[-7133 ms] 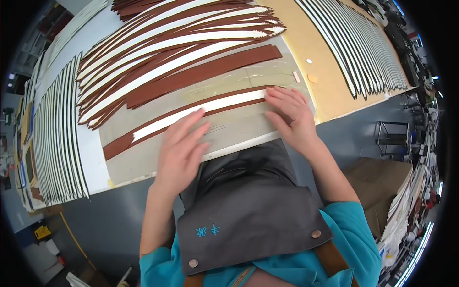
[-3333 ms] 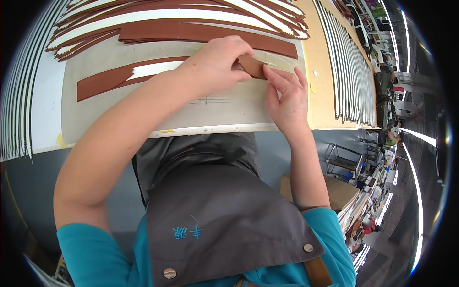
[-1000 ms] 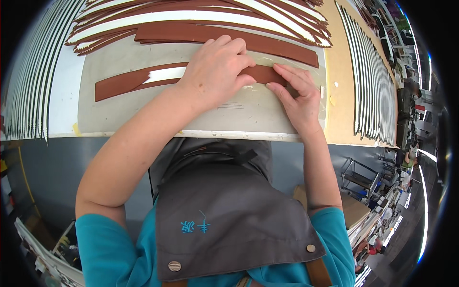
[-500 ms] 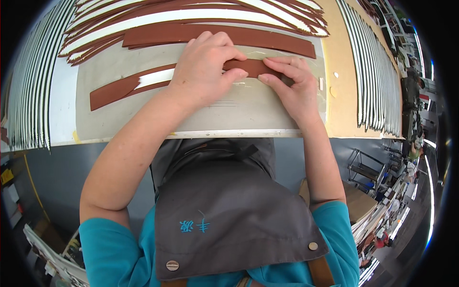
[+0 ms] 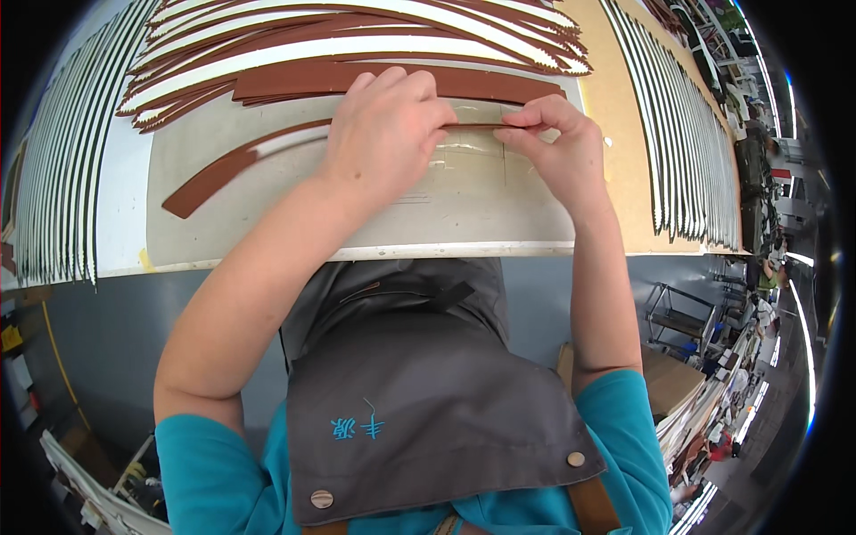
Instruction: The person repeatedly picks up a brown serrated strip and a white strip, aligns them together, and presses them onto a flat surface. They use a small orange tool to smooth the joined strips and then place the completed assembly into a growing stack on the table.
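We note L hand (image 5: 382, 129) & R hand (image 5: 569, 147), each w/ grip pinching the brown strip (image 5: 211, 180) over the counter (image 5: 481, 209), prob. to hold the span betw. them straight.

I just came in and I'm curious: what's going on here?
A person in a grey apron is holding a long brown strip over a mat. The left hand and right hand both pinch it, and between them it shows nearly edge-on. Beyond it lie flat brown strips and a pile of brown-and-white strips.
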The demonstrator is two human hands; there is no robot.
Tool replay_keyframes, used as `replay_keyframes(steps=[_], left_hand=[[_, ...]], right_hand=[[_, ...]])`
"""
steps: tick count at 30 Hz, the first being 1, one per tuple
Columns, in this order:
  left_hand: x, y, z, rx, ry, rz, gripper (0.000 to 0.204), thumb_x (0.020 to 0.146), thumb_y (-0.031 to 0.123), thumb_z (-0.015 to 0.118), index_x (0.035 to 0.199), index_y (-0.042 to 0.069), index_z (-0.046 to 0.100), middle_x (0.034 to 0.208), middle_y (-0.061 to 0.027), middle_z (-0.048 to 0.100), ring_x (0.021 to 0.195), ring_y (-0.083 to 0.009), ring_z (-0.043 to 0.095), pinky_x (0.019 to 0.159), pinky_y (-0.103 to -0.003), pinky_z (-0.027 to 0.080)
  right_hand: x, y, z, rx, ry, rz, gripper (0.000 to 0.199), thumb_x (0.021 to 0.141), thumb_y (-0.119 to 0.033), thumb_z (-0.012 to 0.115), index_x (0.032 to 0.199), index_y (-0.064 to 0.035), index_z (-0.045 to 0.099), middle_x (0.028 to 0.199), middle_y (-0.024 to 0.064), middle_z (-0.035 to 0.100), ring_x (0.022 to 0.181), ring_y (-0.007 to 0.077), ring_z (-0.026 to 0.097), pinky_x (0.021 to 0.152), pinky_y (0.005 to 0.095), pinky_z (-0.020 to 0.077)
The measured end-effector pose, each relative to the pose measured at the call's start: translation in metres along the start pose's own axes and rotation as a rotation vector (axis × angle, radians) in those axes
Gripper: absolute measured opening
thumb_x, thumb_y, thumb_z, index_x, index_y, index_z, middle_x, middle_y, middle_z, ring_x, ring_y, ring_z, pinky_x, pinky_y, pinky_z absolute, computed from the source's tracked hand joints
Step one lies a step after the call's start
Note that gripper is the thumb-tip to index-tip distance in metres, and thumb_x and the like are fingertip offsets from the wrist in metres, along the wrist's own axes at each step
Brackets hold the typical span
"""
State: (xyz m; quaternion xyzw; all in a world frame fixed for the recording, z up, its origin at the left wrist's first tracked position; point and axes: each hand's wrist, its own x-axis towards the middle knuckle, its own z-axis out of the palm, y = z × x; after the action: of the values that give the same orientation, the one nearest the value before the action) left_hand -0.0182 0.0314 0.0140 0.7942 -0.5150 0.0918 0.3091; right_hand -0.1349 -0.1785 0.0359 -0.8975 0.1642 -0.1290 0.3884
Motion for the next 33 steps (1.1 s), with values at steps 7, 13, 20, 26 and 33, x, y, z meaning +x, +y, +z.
replay_keyframes(steps=[7, 13, 20, 26, 33], left_hand=[[-0.029, 0.009, 0.0, 0.139, -0.076, 0.008, 0.031, 0.087, 0.014, 0.073, 0.118, 0.014, 0.074, 0.108, -0.0012, 0.063, 0.101, -0.0239, 0.057, 0.089, -0.039, 0.047], [-0.03, 0.01, -0.003, 0.085, -0.12, -0.078, 0.036, 0.089, 0.012, 0.072, 0.124, 0.018, 0.074, 0.121, -0.0031, 0.061, 0.111, -0.0258, 0.054, 0.096, -0.042, 0.045], [-0.029, 0.005, -0.002, 0.037, -0.091, -0.085, 0.032, 0.088, 0.012, 0.072, 0.12, 0.016, 0.076, 0.117, -0.0012, 0.062, 0.109, -0.0249, 0.054, 0.094, -0.041, 0.043], [-0.029, 0.004, -0.002, 0.037, -0.103, -0.084, 0.038, 0.088, 0.006, 0.071, 0.124, 0.018, 0.074, 0.12, -0.003, 0.062, 0.108, -0.0258, 0.053, 0.094, -0.04, 0.041], [-0.025, 0.004, -0.003, 0.019, -0.114, -0.098, 0.036, 0.089, 0.007, 0.071, 0.123, 0.018, 0.075, 0.12, -0.0041, 0.061, 0.108, -0.026, 0.053, 0.095, -0.039, 0.042]], right_hand=[[-0.05, 0.013, 0.026, -0.405, 0.194, -0.374, 0.031, 0.078, -0.017, 0.085, 0.108, -0.0097, 0.079, 0.108, 0.0021, 0.077, 0.109, 0.0227, 0.064, 0.104, 0.0412, 0.0407], [-0.062, 0.007, 0.022, -0.375, 0.141, -0.302, 0.042, 0.081, -0.017, 0.082, 0.123, -0.0106, 0.075, 0.125, 0.0049, 0.072, 0.124, 0.0308, 0.057, 0.106, 0.0464, 0.0387], [-0.061, 0.012, 0.023, -0.332, 0.11, -0.304, 0.043, 0.078, -0.016, 0.083, 0.12, -0.012, 0.075, 0.132, 0.0107, 0.063, 0.127, 0.0357, 0.054, 0.106, 0.0478, 0.0384], [-0.06, 0.009, 0.022, -0.312, 0.126, -0.277, 0.04, 0.079, -0.017, 0.083, 0.118, -0.0138, 0.077, 0.135, 0.0129, 0.061, 0.13, 0.0369, 0.053, 0.106, 0.049, 0.0384], [-0.061, 0.008, 0.02, -0.318, 0.074, -0.233, 0.044, 0.082, -0.015, 0.081, 0.125, -0.0135, 0.075, 0.146, 0.0139, 0.057, 0.141, 0.0369, 0.045, 0.115, 0.048, 0.0319]])
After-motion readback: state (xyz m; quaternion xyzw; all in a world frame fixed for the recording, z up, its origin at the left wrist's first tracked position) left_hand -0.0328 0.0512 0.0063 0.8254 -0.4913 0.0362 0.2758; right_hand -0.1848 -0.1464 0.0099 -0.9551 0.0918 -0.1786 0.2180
